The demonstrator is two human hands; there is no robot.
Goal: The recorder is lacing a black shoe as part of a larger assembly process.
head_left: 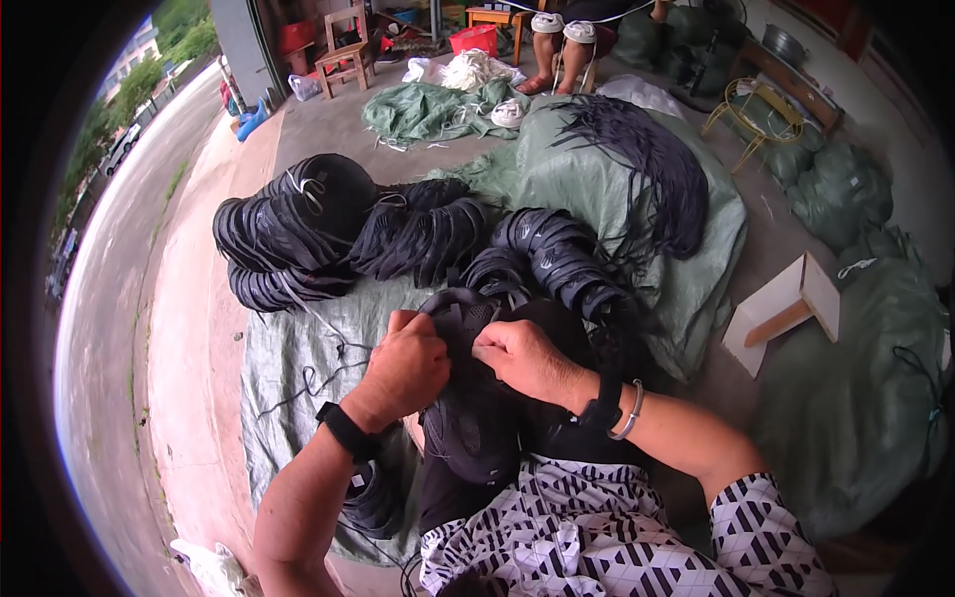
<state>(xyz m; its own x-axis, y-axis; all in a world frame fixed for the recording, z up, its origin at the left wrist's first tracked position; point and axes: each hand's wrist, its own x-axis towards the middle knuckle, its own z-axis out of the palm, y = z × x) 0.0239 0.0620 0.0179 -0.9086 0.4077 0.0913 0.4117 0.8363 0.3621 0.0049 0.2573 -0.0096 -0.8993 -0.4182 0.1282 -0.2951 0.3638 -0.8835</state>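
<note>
On my lap lies a black shoe upper [466,438], its toe toward me and its opening away from me. My left hand [410,356] is closed at the upper's left edge, fingers curled against it. Just across the opening, my right hand [529,360] makes a pinch near the upper's right side. Whatever is between those fingertips is too small and dark to make out. Beyond my hands lie stacked black shoe uppers [288,224] at the left and a curved row of them [567,261] at the right. More uppers [373,502] sit beside my left thigh.
A bundle of black laces [657,169] drapes over a bulging green sack [557,149]. A green sheet [288,388] spreads at my left. Right of me are a white board piece [786,308] and green sacks [846,408]. Another person's legs [562,60] show at the back.
</note>
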